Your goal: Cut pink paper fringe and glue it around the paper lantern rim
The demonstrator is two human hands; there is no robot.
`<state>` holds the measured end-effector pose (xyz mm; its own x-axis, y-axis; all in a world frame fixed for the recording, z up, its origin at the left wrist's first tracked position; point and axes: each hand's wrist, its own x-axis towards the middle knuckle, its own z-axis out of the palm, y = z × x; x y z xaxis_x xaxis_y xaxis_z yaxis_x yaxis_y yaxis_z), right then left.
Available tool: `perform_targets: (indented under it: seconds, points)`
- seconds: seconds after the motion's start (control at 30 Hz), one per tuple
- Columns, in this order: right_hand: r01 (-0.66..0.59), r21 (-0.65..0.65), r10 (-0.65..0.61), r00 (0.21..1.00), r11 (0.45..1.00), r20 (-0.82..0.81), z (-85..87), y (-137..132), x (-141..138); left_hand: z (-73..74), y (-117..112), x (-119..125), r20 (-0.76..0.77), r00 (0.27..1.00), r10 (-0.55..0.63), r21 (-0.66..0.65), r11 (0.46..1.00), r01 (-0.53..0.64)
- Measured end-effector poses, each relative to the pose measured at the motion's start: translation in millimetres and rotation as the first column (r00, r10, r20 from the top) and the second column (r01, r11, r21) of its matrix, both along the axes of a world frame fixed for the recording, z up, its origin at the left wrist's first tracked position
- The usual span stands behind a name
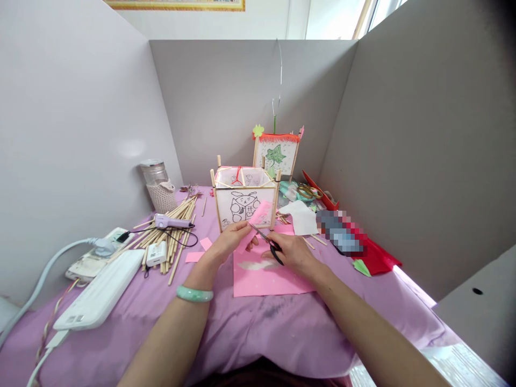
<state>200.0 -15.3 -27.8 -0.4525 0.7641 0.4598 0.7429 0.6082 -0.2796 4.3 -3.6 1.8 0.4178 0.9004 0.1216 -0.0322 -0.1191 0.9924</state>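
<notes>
My left hand [234, 242] pinches a pink paper strip [262, 213] whose upper part is cut into a fringe. In my right hand [293, 252] is a pair of black-handled scissors [275, 250], its blades reaching the strip close to my left fingers. Below both hands lies a pink paper sheet [266, 282] with a pale patch on it. Just behind the strip stands a stick-framed lantern [244, 207] with white panels, a drawn animal on the front and a red cord at its open top.
Wooden sticks [175, 250], a glue gun [173, 221], a white power bank [100, 290] and a jar [159, 185] are on the left. A second lantern [278, 153] stands behind. Red cloth [377, 258] and gold scissors [308, 192] lie right. Grey panels enclose the table.
</notes>
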Motion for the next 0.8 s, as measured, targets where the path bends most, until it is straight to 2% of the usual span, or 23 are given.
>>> perform_targets:
  seconds: [0.23,0.5,0.8]
  points:
    - [-0.003,0.007,0.003,1.000,1.000,0.005,-0.5,-0.4,0.7,1.4,-0.9,-0.1,-0.005,1.000,-0.013,0.007,1.000,0.013]
    - [-0.008,-0.008,0.008,1.000,1.000,-0.003,0.1,-2.3,-1.8,-3.9,2.1,-2.0,-0.039,0.994,-0.106,-0.018,0.994,0.106]
    - [0.008,0.007,-0.008,1.000,1.000,0.005,-2.4,-0.9,-2.2,-1.1,0.0,-0.3,-0.046,0.996,-0.082,-0.051,0.995,0.080]
